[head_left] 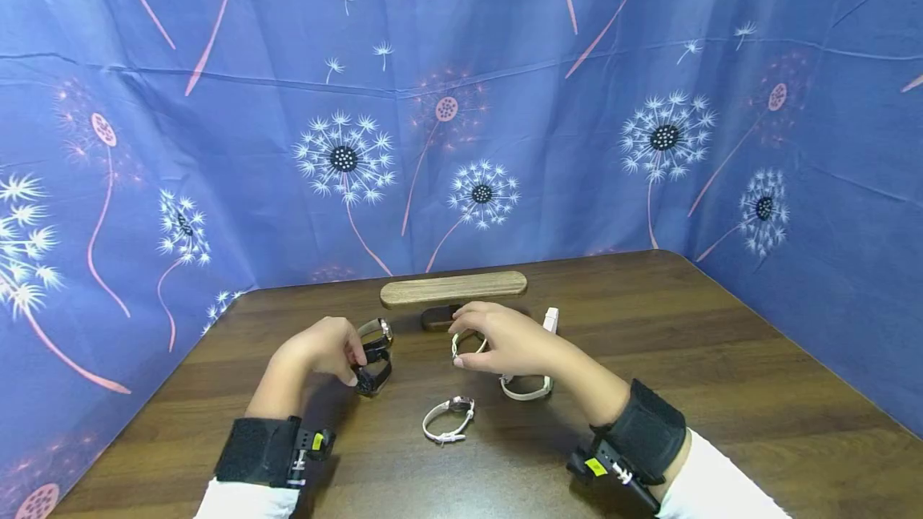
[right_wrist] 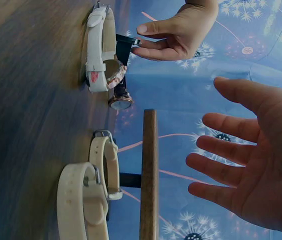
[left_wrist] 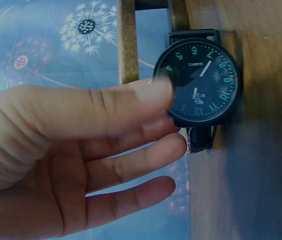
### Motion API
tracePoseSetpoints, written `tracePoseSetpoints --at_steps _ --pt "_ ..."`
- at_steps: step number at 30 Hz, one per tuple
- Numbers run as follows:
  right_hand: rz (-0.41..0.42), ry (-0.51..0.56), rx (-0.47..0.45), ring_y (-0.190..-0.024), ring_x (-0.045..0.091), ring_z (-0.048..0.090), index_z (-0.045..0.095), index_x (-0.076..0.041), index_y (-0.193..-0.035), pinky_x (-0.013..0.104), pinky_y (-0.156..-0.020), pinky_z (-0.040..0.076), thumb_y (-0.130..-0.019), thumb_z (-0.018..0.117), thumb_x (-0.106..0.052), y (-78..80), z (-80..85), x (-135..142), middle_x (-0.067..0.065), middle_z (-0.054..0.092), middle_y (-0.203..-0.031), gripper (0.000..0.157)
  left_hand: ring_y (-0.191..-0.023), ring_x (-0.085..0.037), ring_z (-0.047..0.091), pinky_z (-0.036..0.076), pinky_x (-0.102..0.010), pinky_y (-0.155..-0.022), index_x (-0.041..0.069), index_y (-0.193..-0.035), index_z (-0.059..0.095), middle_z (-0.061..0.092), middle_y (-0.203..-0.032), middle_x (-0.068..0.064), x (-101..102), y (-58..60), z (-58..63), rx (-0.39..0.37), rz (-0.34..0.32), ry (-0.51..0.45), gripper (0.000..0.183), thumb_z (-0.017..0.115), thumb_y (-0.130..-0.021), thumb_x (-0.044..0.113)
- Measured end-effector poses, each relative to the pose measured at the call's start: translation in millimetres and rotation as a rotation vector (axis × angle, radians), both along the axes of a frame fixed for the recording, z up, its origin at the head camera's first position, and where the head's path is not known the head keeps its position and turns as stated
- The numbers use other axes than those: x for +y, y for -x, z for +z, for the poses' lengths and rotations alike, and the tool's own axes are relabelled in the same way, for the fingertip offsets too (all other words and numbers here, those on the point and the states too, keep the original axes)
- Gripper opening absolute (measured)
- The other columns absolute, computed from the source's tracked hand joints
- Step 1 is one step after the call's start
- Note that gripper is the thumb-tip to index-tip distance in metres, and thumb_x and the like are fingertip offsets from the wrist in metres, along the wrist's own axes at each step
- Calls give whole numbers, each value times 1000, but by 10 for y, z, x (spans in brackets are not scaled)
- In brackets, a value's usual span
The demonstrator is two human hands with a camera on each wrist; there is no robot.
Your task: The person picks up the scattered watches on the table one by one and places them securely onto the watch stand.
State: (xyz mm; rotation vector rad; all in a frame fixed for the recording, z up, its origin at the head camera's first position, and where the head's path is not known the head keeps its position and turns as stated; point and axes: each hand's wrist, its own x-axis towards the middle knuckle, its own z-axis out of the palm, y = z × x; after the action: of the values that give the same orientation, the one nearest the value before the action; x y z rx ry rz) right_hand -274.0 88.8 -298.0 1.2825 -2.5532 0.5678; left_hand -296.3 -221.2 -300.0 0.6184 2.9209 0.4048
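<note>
My left hand (head_left: 328,351) pinches a black wristwatch (head_left: 373,380) between thumb and fingers. In the left wrist view its round black dial (left_wrist: 201,82) with green numerals faces the camera, the thumb over its edge. Just behind it is a second dark-strapped watch (head_left: 379,331). My right hand (head_left: 508,339) is held above the table with spread fingers, as the right wrist view shows; nothing is in its palm (right_wrist: 261,155). Past its fingertips in the head view lies a pale-strapped watch (head_left: 456,345), partly hidden. A white-strapped watch (head_left: 449,420) lies nearer the front edge.
A wooden bar (head_left: 454,288) on a dark base (head_left: 437,317) stands at the back of the brown table (head_left: 692,391). Beneath my right forearm lies a white-strapped watch (head_left: 528,393), with another white strap (head_left: 551,319) behind it. A blue dandelion-print curtain (head_left: 548,142) surrounds the table.
</note>
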Motion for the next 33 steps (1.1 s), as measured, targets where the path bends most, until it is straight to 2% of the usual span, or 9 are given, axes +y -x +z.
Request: tracePoseSetpoints --at_steps 5,10,17,21,28,33 --pt "-1 -13 -36 -117 26 57 68 -7 -111 40 -101 44 -89 70 -29 19 -1 -60 9 60 -126 31 -66 -11 57 52 -30 -61 13 -72 74 64 -69 5 -12 10 -61 3 16 6 25 83 -64 -9" --pt "6 0 -48 -116 26 58 69 -7 -109 40 -100 44 -89 69 -29 37 -10 -67 9 61 -125 29 -65 -9 57 52 -29 -62 13 -69 72 65 -67 7 -27 42 -92 21 -2 5 23 82 -67 -8" --pt "11 11 -46 -115 25 58 70 -8 -107 39 -99 45 -90 69 -28 64 -17 -36 9 61 -125 27 -67 -9 59 53 -30 -64 13 -69 73 66 -69 7 -40 50 -90 2 1 -23 22 81 -69 -7" --pt "15 14 -47 -116 25 58 70 -8 -106 39 -100 45 -90 70 -27 60 -7 -35 8 61 -124 25 -69 -8 60 54 -30 -67 13 -71 73 67 -70 7 -44 46 -68 24 -31 -47 22 80 -69 -8" --pt "25 26 -27 -115 26 58 70 -8 -104 39 -100 44 -90 70 -27 69 -11 -26 9 62 -122 24 -70 -7 63 55 -28 -66 10 -75 76 69 -73 6 -15 34 14 85 -141 -78 16 79 -72 -5" --pt "42 40 -11 -114 25 59 70 -9 -105 39 -100 45 -89 70 -25 66 -6 -24 9 62 -122 23 -69 -9 64 54 -25 -65 8 -80 75 70 -74 5 53 1 91 84 -188 -157 12 78 -76 -2"
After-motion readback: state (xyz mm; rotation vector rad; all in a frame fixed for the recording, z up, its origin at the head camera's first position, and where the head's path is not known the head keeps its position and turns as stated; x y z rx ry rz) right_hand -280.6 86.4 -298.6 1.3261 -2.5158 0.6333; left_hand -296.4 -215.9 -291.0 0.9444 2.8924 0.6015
